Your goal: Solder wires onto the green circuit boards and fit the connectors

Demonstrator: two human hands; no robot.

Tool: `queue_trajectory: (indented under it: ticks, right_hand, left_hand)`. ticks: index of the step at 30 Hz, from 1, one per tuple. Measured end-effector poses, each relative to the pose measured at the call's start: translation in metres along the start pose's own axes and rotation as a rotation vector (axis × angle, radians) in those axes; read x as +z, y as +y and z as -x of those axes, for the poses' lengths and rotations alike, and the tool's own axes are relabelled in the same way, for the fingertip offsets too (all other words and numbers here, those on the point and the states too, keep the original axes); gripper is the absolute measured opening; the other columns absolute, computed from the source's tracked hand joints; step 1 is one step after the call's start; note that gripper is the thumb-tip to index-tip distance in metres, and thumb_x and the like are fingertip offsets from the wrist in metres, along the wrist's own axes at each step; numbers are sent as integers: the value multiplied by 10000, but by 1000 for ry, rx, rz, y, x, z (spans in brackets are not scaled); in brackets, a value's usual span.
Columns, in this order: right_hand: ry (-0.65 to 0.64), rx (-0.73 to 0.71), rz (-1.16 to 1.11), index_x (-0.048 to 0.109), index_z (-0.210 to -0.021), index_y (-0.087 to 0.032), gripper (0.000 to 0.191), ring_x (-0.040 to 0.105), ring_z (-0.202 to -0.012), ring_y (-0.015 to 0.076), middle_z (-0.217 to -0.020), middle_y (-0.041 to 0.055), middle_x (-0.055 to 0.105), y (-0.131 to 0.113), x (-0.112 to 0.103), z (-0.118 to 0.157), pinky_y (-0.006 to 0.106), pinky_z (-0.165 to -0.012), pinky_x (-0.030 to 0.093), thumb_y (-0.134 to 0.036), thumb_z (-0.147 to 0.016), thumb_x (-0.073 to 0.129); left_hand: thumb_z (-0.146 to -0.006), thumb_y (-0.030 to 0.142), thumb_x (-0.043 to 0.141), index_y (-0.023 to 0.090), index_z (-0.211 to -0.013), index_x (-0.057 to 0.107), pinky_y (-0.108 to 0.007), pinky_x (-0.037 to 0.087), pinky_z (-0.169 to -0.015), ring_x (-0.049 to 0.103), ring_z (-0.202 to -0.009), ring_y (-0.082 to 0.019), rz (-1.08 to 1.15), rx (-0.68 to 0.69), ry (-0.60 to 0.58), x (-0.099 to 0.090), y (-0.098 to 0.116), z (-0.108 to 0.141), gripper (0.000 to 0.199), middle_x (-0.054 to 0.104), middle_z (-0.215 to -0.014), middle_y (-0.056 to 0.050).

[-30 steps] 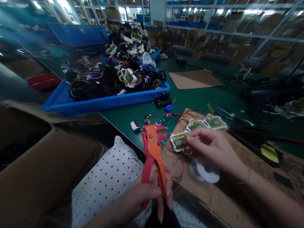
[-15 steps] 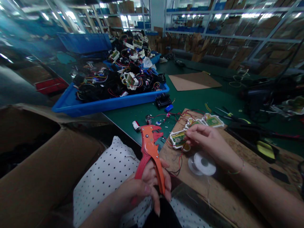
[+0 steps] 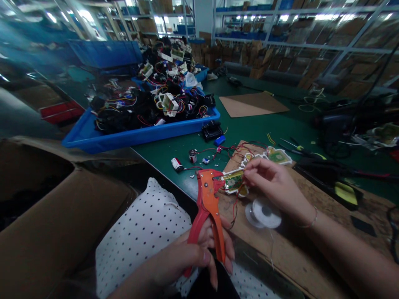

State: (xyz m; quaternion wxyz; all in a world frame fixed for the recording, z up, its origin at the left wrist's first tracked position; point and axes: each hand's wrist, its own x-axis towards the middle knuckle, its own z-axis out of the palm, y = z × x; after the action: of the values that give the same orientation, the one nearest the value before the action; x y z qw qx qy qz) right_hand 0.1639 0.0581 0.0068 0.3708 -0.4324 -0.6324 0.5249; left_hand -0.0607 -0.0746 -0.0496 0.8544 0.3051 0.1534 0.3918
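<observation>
In my left hand (image 3: 202,245) is an orange and red wire stripper (image 3: 208,195), its handles lying between the curled fingers and thumb. The tool's jaws reach the left edge of a green circuit board (image 3: 233,182) in a white frame; whether they touch a wire there I cannot tell. My right hand (image 3: 271,178) is pinched at the right side of this board, and its fingertips hide what they hold. Red and black wires (image 3: 234,209) hang down below the board. More framed boards (image 3: 278,156) lie behind my right hand.
A wooden board (image 3: 293,232) carries a clear solder spool (image 3: 264,214). Small red-and-white cylindrical cells (image 3: 177,164) and a blue cell (image 3: 219,140) lie on the green table. Behind are a blue tray (image 3: 140,139) heaped with wired parts and a cardboard sheet (image 3: 252,104). An open carton (image 3: 40,232) stands left.
My left hand has moved the wire stripper right and slightly lower, bringing its jaws up to the board's edge. My right hand stays pinched at the board. The view has shifted slightly.
</observation>
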Motion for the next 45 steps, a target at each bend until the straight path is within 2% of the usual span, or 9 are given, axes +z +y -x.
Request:
queue_trajectory:
  ticks: [3, 6, 10, 18, 25, 30, 35, 45]
  right_hand:
    - [13, 33, -29, 624, -921, -178, 241, 643, -686, 119, -757, 1, 667, -1, 1, 0, 232, -632, 502, -385, -842, 721]
    - [27, 132, -97, 622, -938, -184, 265, 714, -765, 152, -835, 29, 713, -2, 2, 0, 248, -675, 548, -404, -834, 727]
    - [24, 190, -132, 627, -948, -184, 287, 722, -761, 145, -865, 48, 734, 0, 2, -1, 245, -680, 568, -426, -836, 731]
    - [-10, 88, -68, 626, -977, -189, 299, 708, -791, 154, -861, 40, 716, 1, 0, -1, 271, -708, 572, -434, -841, 730]
    - [-35, 39, 32, 689, -1008, -173, 318, 670, -753, 134, -881, 50, 715, -3, 1, 0, 259, -681, 552, -439, -839, 736]
    - [-73, 40, 128, 667, -950, -172, 279, 613, -678, 107, -818, 26, 677, -10, 4, 2, 227, -608, 506, -438, -874, 692]
    - [-70, -3, 157, 637, -902, -171, 241, 588, -666, 112, -788, 18, 633, -12, 8, 4, 235, -595, 507, -404, -868, 684]
    - [-58, -7, 155, 635, -882, -176, 202, 612, -678, 120, -790, 24, 661, -11, 7, 6, 231, -589, 501, -371, -873, 687]
  left_hand:
    - [-757, 173, 661, 154, -1349, 467, -214, 600, -624, 698, -944, -222, -10, -23, 10, -2, 0, 0, 624, 638, -1085, -129]
    - [-771, 192, 660, 154, -1352, 470, -214, 599, -615, 698, -944, -229, -24, -28, 22, -4, -1, 0, 612, 638, -1078, -133]
    - [-779, 188, 664, 168, -1350, 481, -212, 599, -607, 714, -923, -229, -19, -13, -3, -6, -3, 0, 600, 646, -1054, -116]
    - [-786, 213, 640, 143, -1303, 487, -185, 574, -581, 702, -909, -214, 5, 7, 13, 1, 2, -1, 544, 637, -1045, -125]
    - [-738, 169, 642, 142, -1321, 481, -199, 577, -580, 696, -918, -221, 5, -15, 21, -2, 0, -1, 606, 645, -1062, -132]
    - [-791, 173, 648, 152, -1375, 463, -181, 574, -569, 700, -953, -225, -3, -10, 58, 5, 4, -6, 613, 673, -1112, -161]
    - [-864, 181, 577, 153, -1396, 467, -175, 559, -527, 728, -907, -229, 33, -20, 115, 9, 6, -13, 544, 696, -1133, -194]
    - [-890, 244, 582, 122, -1368, 503, -148, 534, -461, 750, -799, -218, 122, -46, 58, 5, -2, -15, 500, 730, -1059, -196]
